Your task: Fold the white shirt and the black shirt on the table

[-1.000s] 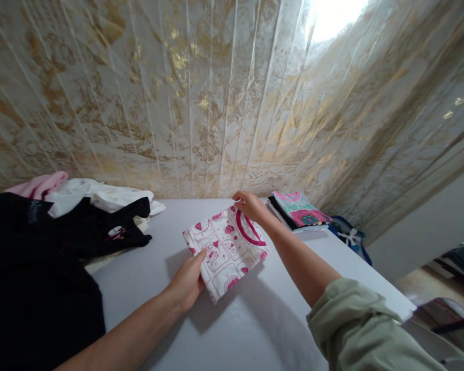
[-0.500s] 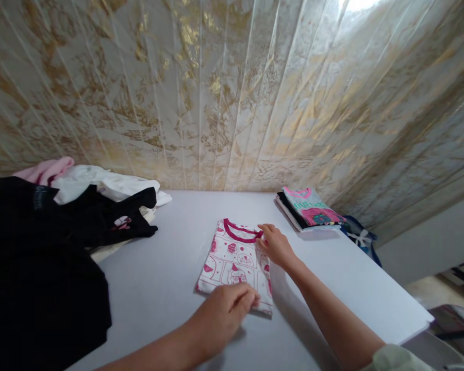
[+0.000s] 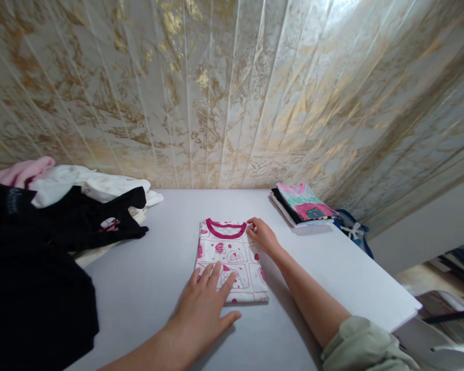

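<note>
A white shirt [image 3: 235, 255] with pink print and a dark pink collar lies folded on the white table [image 3: 154, 278]. My left hand [image 3: 204, 304] is spread, its fingertips over the shirt's lower left part. At the shirt's upper right corner, beside the collar, my right hand [image 3: 263, 236] has its fingers pinched together on the fabric edge.
Black garments [image 3: 34, 278], with white [image 3: 88, 183] and pink [image 3: 23, 171] clothes behind, are heaped at the left. Folded clothes [image 3: 303, 203] are stacked at the back right, beside a blue item [image 3: 351, 229]. A patterned curtain rises behind.
My left hand has opened and moved left over the shirt. The shirt now lies straighter, and my right hand remains at its upper right corner. The view has shifted slightly.
</note>
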Tool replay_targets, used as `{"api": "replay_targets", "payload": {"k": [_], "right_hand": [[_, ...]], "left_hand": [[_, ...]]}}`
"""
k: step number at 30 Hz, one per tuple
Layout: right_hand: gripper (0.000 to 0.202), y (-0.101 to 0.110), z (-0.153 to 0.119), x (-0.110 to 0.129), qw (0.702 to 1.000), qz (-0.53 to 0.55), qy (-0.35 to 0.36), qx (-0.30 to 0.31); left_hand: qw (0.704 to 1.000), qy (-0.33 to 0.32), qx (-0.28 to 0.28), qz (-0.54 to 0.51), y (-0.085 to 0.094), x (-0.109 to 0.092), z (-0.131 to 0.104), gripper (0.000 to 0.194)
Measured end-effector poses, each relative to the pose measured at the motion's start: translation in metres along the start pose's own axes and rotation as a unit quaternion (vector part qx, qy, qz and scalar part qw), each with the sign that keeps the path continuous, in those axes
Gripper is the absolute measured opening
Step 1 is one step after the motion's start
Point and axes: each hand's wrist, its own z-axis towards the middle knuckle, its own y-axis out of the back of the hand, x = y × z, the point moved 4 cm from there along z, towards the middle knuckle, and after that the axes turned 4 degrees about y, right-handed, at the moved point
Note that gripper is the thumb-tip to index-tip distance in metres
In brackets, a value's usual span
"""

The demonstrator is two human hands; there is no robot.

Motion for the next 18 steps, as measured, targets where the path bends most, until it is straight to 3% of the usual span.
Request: {"api": "replay_targets", "payload": {"k": [6,13,16,18], "right_hand": [[0.025,-0.007,-0.006,-0.001,0.997,0.050,0.029,-0.051],[0.015,-0.006,-0.009,0.001,0.996,0.057,0.021,-0.068],[0.018,-0.006,-0.009,0.004,0.997,0.048,0.019,-0.059],[0.021,-0.005,-0.009,0.006,0.997,0.046,0.021,-0.052]], "left_hand": [[0.998,-0.017,-0.047,0.027,0.025,-0.001,-0.005,0.034],[0.998,-0.023,-0.047,-0.018,0.022,0.005,0.003,0.023],[0.997,0.012,-0.040,-0.072,0.028,0.018,0.012,0.024],[0.990,0.062,-0.067,-0.104,0.037,0.038,0.024,0.024]]}}
